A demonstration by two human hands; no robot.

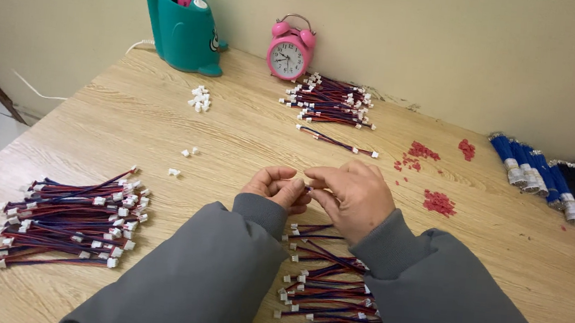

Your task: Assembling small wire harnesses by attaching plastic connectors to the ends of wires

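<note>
Two hands meet at the centre of the frame, just above the grey sleeves [222, 273] that fill the lower middle. From my remote seat I see the left hand [275, 188] curled, thumb and fingers pinched shut on the end of a thin red-and-blue wire lead [309, 188], and the right hand [355, 195] closed on the same lead from the other side, fingertips touching those of the left. Only a short piece of the lead shows between the fingers; the rest is hidden, so I cannot tell whether a connector is on it.

Directly below the hands, between the two sleeves, lies a loose row of similar leads with white plugs [327, 297], spread across the wooden table [166, 123]. A larger heap of such leads [67, 222] sits at the lower left of the frame, and a third heap [331, 101] lies upper centre, just beside a pink alarm clock [290, 52]. A teal pen holder [184, 31] stands at the upper left against the wall. A small cluster of white connector housings [199, 98] rests below it, with a few stray ones nearer the hands. Red scraps [438, 202] lie scattered right of the hands, and bundles of blue and black wire [549, 179] sit at the right edge.
</note>
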